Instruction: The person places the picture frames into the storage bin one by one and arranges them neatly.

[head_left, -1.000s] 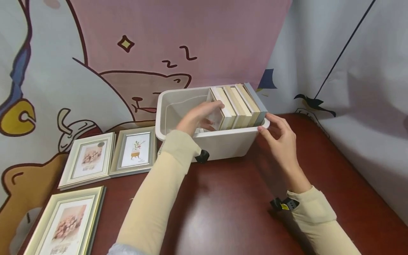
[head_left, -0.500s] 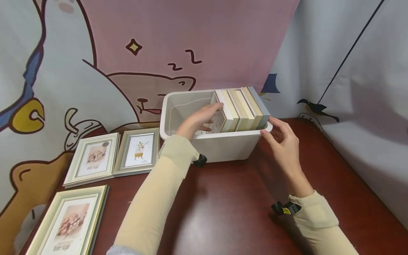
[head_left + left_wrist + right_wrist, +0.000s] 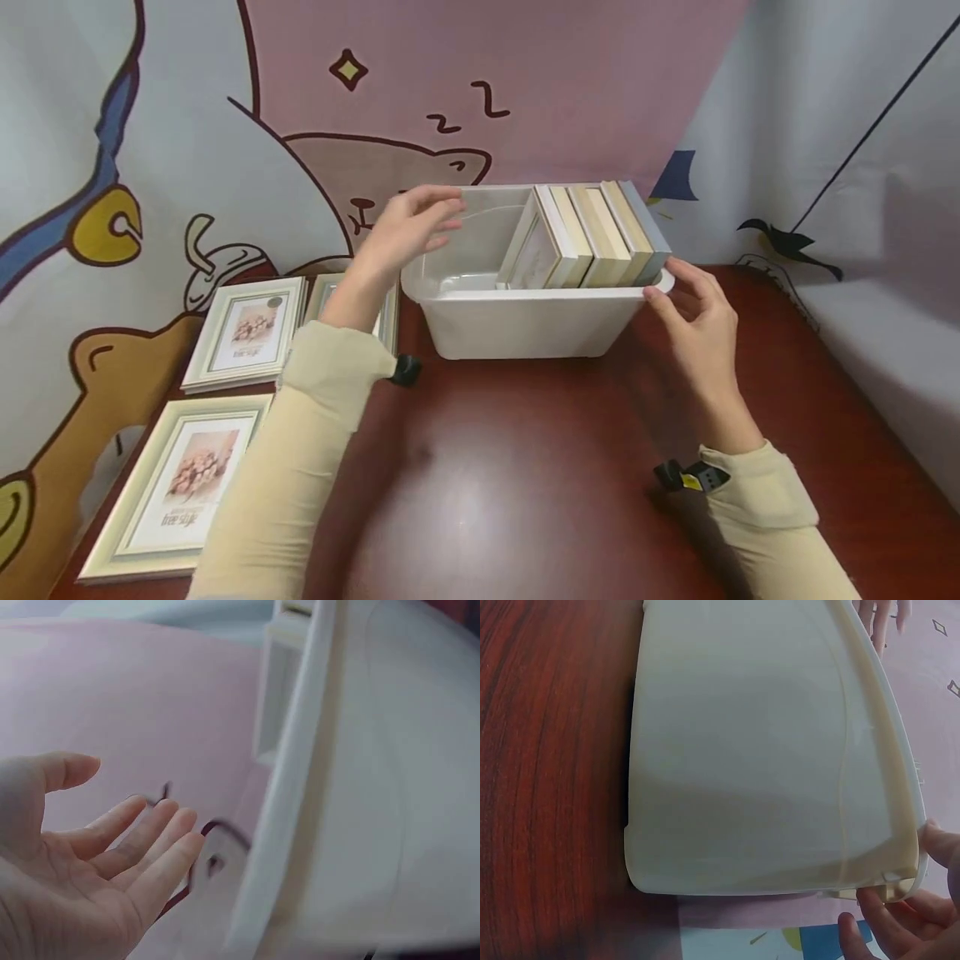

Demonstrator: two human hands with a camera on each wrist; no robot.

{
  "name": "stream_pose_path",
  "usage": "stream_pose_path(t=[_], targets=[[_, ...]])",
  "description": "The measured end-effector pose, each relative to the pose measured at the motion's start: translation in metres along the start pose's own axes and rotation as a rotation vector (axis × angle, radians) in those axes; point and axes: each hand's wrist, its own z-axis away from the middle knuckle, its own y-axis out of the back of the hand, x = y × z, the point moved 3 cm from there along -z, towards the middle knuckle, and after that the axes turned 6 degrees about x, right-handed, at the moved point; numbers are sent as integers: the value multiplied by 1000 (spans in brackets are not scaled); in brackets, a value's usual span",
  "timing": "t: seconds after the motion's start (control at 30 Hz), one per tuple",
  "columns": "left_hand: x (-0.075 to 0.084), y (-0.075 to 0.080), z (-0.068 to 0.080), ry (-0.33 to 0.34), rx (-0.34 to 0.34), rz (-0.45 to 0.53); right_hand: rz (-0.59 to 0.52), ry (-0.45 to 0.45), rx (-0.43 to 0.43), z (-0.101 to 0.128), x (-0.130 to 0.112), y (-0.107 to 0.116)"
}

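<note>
The dark red tabletop (image 3: 525, 467) carries a white plastic bin (image 3: 525, 321) at twelve o'clock, close to the cartoon backdrop (image 3: 225, 125). A row of picture frames (image 3: 592, 237) stands on edge in its right half, the leftmost one leaning. Three more frames (image 3: 168, 483) lie flat at about nine o'clock. The left hand (image 3: 408, 229) hovers above the bin's left rim, fingers loosely spread, holding nothing. The right hand (image 3: 693, 321) has its fingertips curled on the bin's right rim. The bin looks stiff yet smooth, and heavier on the frames' side, so I'd take it under the rims at both ends. The glazed frames seem fragile; better to grip them by their edges.
</note>
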Motion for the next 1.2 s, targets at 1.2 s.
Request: stream_pose_path(t=[1.2], targets=[[-219,282,197,589,437,-464,27,-21,-5,-3,0,-2]])
